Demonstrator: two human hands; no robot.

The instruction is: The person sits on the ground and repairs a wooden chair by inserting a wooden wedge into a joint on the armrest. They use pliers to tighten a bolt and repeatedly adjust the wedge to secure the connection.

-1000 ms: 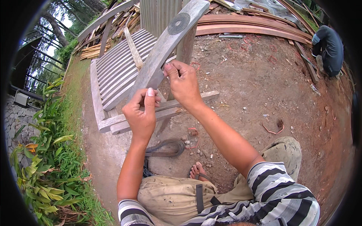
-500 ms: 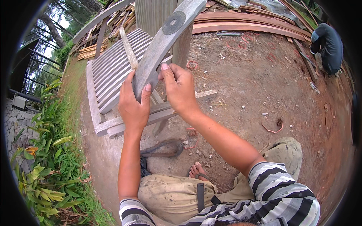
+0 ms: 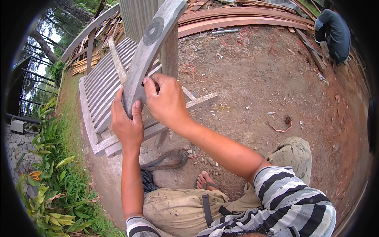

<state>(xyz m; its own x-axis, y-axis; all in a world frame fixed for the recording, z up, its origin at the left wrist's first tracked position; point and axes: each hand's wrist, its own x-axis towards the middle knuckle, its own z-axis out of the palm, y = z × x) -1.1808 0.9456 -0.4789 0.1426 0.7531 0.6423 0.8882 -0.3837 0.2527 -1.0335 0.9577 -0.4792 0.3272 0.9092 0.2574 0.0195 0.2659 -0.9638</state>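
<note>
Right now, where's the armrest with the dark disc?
Head view, upper part, left of centre: the armrest slants up past the right side of the slatted seat, its lower end in the left hand.

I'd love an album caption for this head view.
Left hand grips the near end of an armrest on a weathered slatted wooden chair, right hand at the armrest's edge.

Outdoor work yard (image 3: 316, 118), timber planks (image 3: 244, 19), dirt ground (image 3: 237, 91)

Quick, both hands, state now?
Left hand: holding the wooden armrest near its lower end.
Right hand: curled at the armrest's edge; whether it holds anything cannot be told.
</note>
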